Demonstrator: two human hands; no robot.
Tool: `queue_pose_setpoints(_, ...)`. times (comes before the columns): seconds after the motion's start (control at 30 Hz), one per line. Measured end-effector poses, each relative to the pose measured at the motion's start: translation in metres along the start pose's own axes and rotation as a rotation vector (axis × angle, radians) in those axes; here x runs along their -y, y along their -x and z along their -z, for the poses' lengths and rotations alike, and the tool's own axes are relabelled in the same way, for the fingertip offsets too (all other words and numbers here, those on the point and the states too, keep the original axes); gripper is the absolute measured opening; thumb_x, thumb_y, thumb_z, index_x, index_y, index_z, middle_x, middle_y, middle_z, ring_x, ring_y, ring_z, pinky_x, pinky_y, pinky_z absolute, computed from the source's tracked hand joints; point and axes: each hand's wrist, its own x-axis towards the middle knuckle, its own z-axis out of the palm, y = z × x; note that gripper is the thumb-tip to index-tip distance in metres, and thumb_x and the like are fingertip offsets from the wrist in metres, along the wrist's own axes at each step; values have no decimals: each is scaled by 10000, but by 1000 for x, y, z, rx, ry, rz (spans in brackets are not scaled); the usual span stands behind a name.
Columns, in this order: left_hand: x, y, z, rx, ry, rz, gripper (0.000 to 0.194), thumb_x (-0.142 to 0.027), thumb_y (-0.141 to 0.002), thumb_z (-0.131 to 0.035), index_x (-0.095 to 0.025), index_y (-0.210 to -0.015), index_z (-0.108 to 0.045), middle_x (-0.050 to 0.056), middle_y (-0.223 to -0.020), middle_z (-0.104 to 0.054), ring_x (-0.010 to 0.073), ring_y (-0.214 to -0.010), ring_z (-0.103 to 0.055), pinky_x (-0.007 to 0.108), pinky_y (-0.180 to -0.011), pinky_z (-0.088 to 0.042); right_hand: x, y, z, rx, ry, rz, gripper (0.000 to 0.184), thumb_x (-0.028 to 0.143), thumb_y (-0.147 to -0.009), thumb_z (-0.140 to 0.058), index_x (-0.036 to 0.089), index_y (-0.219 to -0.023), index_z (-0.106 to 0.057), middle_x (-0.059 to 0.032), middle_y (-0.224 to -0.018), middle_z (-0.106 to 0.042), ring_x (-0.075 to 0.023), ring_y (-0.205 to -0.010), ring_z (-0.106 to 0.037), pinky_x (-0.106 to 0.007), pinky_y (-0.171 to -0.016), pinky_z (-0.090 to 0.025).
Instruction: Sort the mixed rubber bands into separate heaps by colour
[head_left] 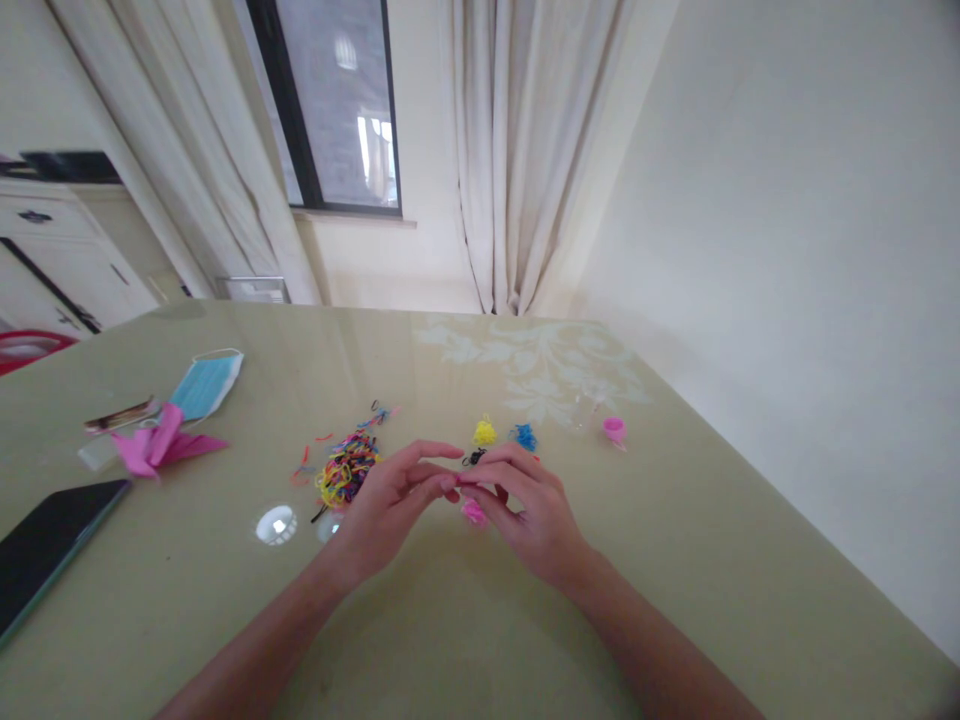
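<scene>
My left hand (394,505) and my right hand (529,505) meet over the middle of the table, thumbs and index fingers pinched. Between their fingertips is a small pink rubber band (458,481), mostly covered by the fingers. A mixed heap of coloured rubber bands (349,468) lies beside my left hand and is partly hidden by it. Around my right hand are small sorted piles: yellow bands (484,431), blue bands (524,436), black bands (475,457) and pink bands (473,512). A bit of red shows behind the right knuckles.
A clear dome-shaped piece (277,525) rests left of my left forearm. Further left are a phone (56,540), a pink folded paper crane (165,442) and a blue face mask (208,385). A small pink cup-like item (614,430) sits at the right, near the table's edge and wall.
</scene>
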Motion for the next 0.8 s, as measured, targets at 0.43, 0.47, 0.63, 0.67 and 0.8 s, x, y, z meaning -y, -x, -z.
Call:
queue_pose_setpoints(0.43,-1,-1,2,-127,-170,-89,275,-445,-981,-702,-208,-1091,-786,61,-947,-832,182,-827,-767,297,-799,-625,-4,-9,16,-2,-118,-202,148,340,-1012,-750,245,-991,-862,-56,-900,-738,-156,-730,-631,-281,-628,-505)
queue_pose_setpoints(0.47,0,-3,6,-166,-202,-99,287,-462,-982,-695,-205,-1068,-790,63,-931,-829,182,-819,-759,296,-790,-620,-6,-11,19,5,-138,-233,153,353,-1004,-759,246,-975,-866,-54,-885,-738,-157,-727,-630,-282,-620,-490)
queue_pose_setpoints(0.63,0,-14,23,-340,-250,-94,395,-563,-964,-668,-189,-991,-793,67,-849,-803,178,-757,-715,287,-718,-596,-12,-16,32,-20,-303,-354,132,371,-959,-810,261,-922,-873,-46,-869,-747,-169,-778,-669,-287,-666,-495)
queue_pose_setpoints(0.67,-1,-14,24,-353,-249,-86,403,-571,-957,-671,-189,-993,-793,66,-845,-800,178,-757,-712,287,-719,-594,-12,-16,33,-29,-330,-364,133,376,-954,-815,263,-917,-873,-45,-870,-747,-170,-781,-671,-290,-674,-498)
queue_pose_setpoints(0.8,0,-16,26,-359,-264,-64,419,-584,-960,-646,-192,-1006,-787,67,-858,-795,182,-764,-708,291,-725,-586,-8,-17,36,-38,-373,-377,156,405,-941,-825,262,-906,-875,-47,-859,-742,-174,-771,-660,-298,-670,-496)
